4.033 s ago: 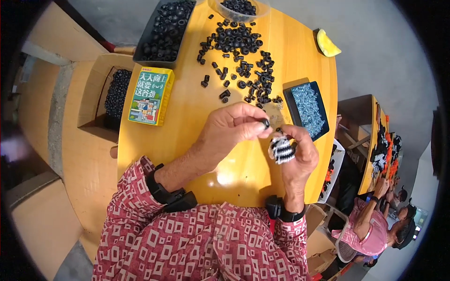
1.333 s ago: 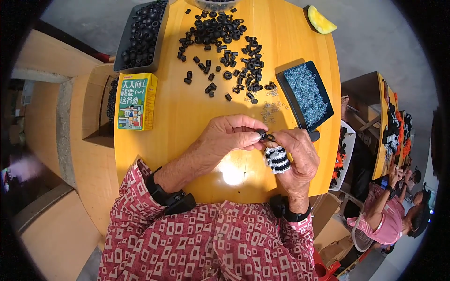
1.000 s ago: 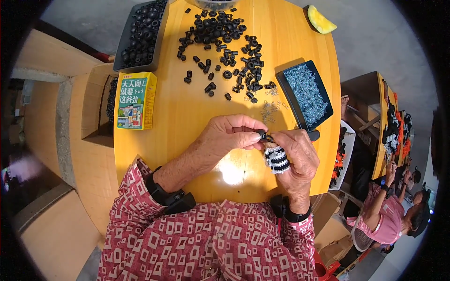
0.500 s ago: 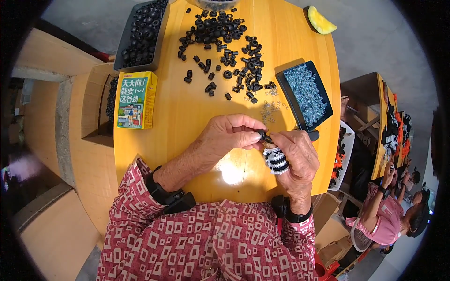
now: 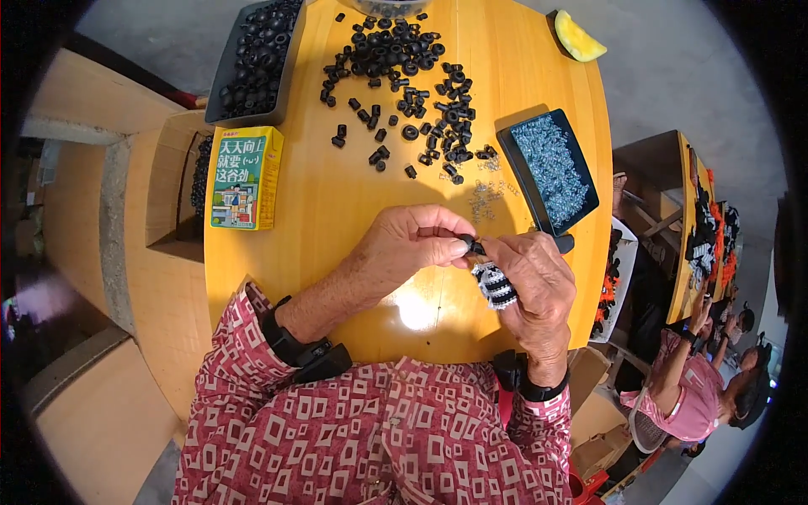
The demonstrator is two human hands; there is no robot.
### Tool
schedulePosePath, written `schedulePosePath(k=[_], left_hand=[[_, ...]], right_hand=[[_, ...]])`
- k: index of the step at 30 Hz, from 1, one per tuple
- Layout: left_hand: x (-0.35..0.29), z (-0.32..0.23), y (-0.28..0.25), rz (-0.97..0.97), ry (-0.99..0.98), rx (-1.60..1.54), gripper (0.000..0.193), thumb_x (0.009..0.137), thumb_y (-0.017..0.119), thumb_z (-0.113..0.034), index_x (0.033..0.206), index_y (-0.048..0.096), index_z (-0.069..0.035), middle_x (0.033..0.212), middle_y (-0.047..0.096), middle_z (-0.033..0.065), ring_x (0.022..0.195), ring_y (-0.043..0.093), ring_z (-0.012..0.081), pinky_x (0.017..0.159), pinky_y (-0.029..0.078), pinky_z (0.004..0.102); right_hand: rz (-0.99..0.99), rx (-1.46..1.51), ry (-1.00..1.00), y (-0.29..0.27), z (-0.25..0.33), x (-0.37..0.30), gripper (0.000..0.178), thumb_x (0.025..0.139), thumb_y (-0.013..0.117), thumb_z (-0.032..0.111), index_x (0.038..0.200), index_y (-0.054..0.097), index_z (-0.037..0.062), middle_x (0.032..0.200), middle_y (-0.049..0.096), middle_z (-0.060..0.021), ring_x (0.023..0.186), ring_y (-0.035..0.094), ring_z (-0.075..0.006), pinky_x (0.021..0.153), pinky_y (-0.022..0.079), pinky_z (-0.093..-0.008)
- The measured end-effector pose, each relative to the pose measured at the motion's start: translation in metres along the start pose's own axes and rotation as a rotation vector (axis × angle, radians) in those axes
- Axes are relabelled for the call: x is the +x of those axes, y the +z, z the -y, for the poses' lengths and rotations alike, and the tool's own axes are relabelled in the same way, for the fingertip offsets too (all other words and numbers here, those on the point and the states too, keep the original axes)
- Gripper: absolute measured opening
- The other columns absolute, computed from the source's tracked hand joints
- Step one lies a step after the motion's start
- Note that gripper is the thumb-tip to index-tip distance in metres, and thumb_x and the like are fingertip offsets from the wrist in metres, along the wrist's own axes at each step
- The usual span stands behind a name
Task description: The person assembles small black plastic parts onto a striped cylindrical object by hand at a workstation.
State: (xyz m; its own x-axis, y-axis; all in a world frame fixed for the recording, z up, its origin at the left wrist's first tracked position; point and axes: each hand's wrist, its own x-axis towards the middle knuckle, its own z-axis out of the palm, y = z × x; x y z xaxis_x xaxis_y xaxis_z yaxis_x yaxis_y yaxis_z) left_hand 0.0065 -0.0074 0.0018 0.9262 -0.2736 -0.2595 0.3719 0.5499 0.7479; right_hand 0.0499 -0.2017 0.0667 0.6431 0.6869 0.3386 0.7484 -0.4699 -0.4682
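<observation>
Both hands meet over the front of the wooden table (image 5: 353, 311). My left hand (image 5: 408, 244) is closed in a pinch on a small black plastic part (image 5: 467, 243), between thumb and forefinger. My right hand (image 5: 539, 282) closes on the other side, its fingertips touching that same part. A black-and-white striped cord bundle (image 5: 495, 284) hangs under the right fingers, against the palm side. How the cord meets the black part is hidden by the fingertips. Just beyond the hands lie several tiny clear springs (image 5: 484, 202).
Loose black plastic parts (image 5: 391, 55) spread over the far table. A dark tray (image 5: 547, 168) of springs stands right, a grey bin (image 5: 286, 84) of black parts far left. A yellow carton (image 5: 244, 181) and a melon slice (image 5: 579, 38) sit near the edges. Another person (image 5: 682, 387) works at right.
The right hand has shifted slightly, and the striped cord bundle under it has tilted a little. The left hand keeps its pinch in nearly the same place.
</observation>
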Motion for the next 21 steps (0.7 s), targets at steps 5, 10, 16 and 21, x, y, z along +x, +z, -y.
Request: schedulePosePath(k=[5,10,16,21], left_hand=[[0.001,0.003,0.000,-0.008,0.014,0.055,0.024,0.093,0.063,-0.006,0.114,0.062,0.006,0.101,0.068,0.0096,0.091,0.068,0.0151,0.084,0.055,0.0270],[-0.001,0.002,-0.001,-0.005,0.006,0.013,0.024,0.094,0.062,-0.006,0.115,0.061,0.005,0.101,0.068,0.0091,0.091,0.068,0.0148,0.083,0.055,0.0266],[0.000,0.002,-0.001,-0.024,-0.044,-0.026,0.025,0.094,0.062,-0.006,0.116,0.061,0.005,0.100,0.069,0.0097,0.089,0.069,0.0148,0.082,0.056,0.0265],[-0.001,0.004,-0.001,-0.071,-0.045,-0.015,0.025,0.093,0.062,-0.005,0.116,0.061,0.005,0.098,0.069,0.0099,0.088,0.069,0.0150,0.080,0.057,0.0259]], right_hand=[[0.010,-0.029,-0.004,0.002,0.003,0.001,0.046,0.057,0.067,-0.005,0.102,0.069,-0.0010,0.090,0.065,-0.0122,0.082,0.062,-0.0290,0.073,0.049,-0.0390],[-0.010,0.037,0.050,0.007,0.001,-0.001,0.044,0.058,0.068,-0.006,0.102,0.069,-0.0004,0.089,0.066,-0.0121,0.082,0.063,-0.0283,0.073,0.050,-0.0370],[-0.115,0.180,0.093,0.019,-0.005,-0.003,0.044,0.058,0.068,-0.007,0.101,0.071,0.0004,0.087,0.066,-0.0105,0.080,0.063,-0.0271,0.071,0.049,-0.0356],[-0.046,0.071,-0.009,0.014,-0.003,-0.001,0.046,0.059,0.066,-0.007,0.104,0.070,-0.0019,0.090,0.066,-0.0124,0.079,0.061,-0.0284,0.071,0.049,-0.0368]])
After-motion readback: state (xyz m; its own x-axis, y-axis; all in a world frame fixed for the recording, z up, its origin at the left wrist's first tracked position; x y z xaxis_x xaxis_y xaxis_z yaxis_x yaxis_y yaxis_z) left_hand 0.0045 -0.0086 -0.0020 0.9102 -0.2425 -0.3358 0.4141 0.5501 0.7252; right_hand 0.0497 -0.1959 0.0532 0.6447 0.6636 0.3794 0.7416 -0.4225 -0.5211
